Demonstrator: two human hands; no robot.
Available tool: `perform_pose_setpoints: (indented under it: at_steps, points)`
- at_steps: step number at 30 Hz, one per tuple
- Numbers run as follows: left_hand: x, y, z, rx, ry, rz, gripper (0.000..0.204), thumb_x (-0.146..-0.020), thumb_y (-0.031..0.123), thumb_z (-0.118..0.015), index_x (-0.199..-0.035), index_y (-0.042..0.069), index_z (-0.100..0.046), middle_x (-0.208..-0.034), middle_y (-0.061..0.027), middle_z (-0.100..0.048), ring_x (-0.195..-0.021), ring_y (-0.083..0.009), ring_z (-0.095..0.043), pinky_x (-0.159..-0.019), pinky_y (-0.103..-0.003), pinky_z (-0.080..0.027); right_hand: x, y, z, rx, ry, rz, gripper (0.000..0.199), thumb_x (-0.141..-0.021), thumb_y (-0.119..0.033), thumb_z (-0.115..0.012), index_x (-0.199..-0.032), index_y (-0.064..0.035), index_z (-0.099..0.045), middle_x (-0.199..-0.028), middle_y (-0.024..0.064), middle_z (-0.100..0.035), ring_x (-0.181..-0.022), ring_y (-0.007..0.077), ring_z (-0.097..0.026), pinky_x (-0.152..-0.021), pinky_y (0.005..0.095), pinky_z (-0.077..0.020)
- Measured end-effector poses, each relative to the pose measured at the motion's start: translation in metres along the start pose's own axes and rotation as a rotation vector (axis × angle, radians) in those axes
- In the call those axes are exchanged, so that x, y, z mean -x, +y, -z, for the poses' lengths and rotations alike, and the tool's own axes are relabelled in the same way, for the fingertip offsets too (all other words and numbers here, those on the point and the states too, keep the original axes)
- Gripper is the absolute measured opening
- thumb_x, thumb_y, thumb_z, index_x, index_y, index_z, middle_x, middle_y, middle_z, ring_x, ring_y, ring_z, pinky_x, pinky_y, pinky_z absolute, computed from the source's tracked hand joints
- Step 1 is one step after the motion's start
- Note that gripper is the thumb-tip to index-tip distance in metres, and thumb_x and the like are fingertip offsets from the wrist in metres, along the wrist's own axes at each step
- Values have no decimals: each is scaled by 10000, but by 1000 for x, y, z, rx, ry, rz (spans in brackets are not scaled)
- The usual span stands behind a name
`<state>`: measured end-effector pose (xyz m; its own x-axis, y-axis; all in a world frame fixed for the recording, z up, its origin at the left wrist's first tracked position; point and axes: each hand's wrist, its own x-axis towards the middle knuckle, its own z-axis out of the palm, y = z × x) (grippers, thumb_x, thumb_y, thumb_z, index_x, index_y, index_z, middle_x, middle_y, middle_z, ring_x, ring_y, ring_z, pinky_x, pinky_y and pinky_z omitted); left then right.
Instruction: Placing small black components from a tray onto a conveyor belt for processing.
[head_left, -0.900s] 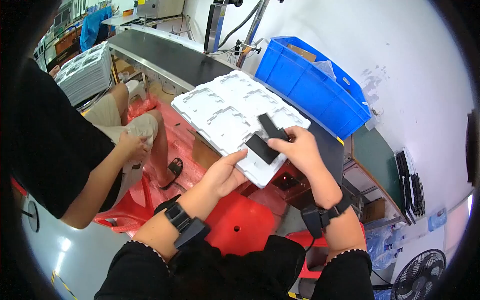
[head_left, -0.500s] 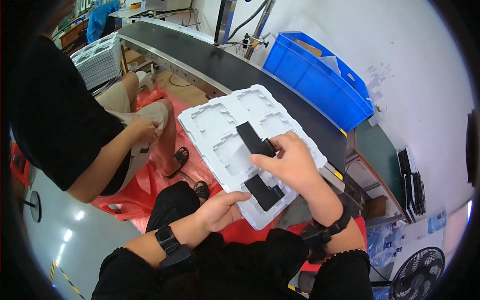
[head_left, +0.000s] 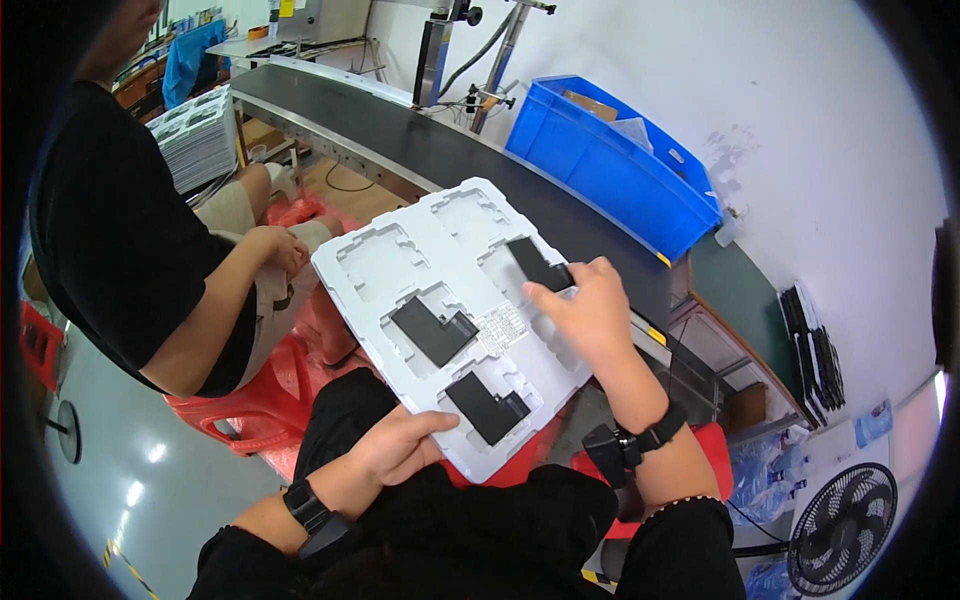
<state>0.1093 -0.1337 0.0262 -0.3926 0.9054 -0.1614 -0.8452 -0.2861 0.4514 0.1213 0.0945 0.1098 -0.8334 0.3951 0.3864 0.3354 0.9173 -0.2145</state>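
Note:
A white moulded tray [head_left: 440,250] with shaped recesses is tilted across my lap. My left hand [head_left: 400,445] grips its near left edge, thumb on top and fingers below. One flat black L-shaped piece [head_left: 490,408] lies in the nearest recess, beside my left thumb. Farther up, a second black L-shaped piece [head_left: 432,330] rests in the middle recess on the left side. Between thumb and fingers, my right hand [head_left: 595,310] holds a third flat black piece [head_left: 535,262] over a recess on the tray's right side.
A dark conveyor belt [head_left: 400,135] runs behind the tray, with a blue bin [head_left: 610,165] beyond it. At my left sits a person in black [head_left: 130,240], near a stack of white trays [head_left: 195,150]. A black fan [head_left: 845,525] stands low at the right.
One black piece now lies in the middle left recess. My right hand has shifted to the tray's right side with another black piece. The tray appears lower and farther left.

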Motion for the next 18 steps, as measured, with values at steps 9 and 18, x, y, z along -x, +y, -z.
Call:
perform_pose_setpoints:
  at_steps: [9, 18]
  points:
    - [32, 18, 0, -74, 41, 31, 583, -759, -23, -524, -1288, -12, -280, -1242, -183, -427, -1103, -302, -479, -915, -455, -407, 27, 21, 12, -59, 202, 64, 520, -685, -429, -670, -953, 11, -601, -860, 151, -503, -839, 310, -475, -734, 383, -401]
    - [65, 42, 14, -234, 72, -20, 613, -641, -23, -594, -1217, -58, -387, -1132, -179, -523, -1034, -268, -530, -883, -356, -430, 100, 46, 33, -1459, -496, -576, 373, -771, -140, -628, -1060, 69, -516, -955, 107, -598, -821, 160, -585, -739, 286, -456]
